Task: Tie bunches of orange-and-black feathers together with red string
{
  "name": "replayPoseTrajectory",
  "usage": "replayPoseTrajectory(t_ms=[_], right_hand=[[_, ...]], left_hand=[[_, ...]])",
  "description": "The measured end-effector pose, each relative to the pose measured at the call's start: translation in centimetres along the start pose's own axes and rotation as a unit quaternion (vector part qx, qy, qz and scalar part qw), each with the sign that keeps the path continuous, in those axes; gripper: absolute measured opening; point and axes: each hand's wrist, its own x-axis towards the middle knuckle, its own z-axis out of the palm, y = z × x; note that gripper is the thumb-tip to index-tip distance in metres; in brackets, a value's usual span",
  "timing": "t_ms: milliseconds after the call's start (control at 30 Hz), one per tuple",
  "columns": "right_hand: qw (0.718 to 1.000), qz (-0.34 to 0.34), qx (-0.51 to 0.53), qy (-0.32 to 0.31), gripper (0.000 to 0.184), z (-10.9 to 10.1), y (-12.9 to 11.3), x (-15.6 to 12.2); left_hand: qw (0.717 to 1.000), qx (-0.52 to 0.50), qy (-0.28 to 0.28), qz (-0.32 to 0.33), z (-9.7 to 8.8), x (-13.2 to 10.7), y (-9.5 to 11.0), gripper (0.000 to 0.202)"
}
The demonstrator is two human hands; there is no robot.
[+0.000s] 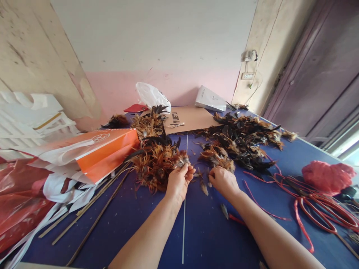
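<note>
My left hand (179,181) is closed in a pinch on a small tuft of brown and grey feathers (181,159), held up at the right edge of a larger heap of rusty brown feathers (154,162). My right hand (224,182) has its fingers curled together, knuckles up, just in front of another brown feather bunch (217,156). What its fingers hold, if anything, is hidden. Between the hands a few loose small feathers (203,185) lie on the blue table (207,231).
Dark feather bunches (246,134) spread at the back right, near a flat cardboard sheet (193,117). Red cords (316,209) and a crumpled pink bag (328,175) lie right. An orange paper bag (109,157) and thin sticks (95,220) are left.
</note>
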Motion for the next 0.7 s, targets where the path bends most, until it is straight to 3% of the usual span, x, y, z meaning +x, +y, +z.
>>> replayPoseTrajectory(t_ms=[100, 200, 300, 467, 567, 700], right_hand=[[0.997, 0.027, 0.065, -0.03, 0.015, -0.5, 0.9, 0.1], [0.976, 0.059, 0.206, -0.048, 0.015, -1.0, 1.9, 0.2], [0.935, 0.091, 0.341, -0.043, 0.022, -1.2, 2.2, 0.4], [0.839, 0.112, 0.53, -0.058, 0.026, -1.2, 1.5, 0.2], [0.807, 0.098, 0.582, -0.026, 0.025, -1.2, 1.0, 0.0], [0.804, 0.086, 0.588, 0.015, 0.024, -1.4, 0.2, -0.3]], left_hand=[[1.0, -0.008, 0.003, 0.005, 0.0, 0.0, 0.3, 0.006], [1.0, -0.007, 0.002, 0.004, 0.0, 0.0, 0.3, 0.006], [1.0, 0.005, -0.005, -0.001, -0.1, 0.0, 0.0, 0.005], [0.999, 0.038, -0.029, -0.022, -0.2, -0.1, -0.7, 0.004], [0.994, 0.074, -0.05, -0.069, -0.2, -0.4, -1.3, 0.009], [0.981, 0.104, -0.097, -0.132, 0.1, -1.1, -2.2, 0.012]])
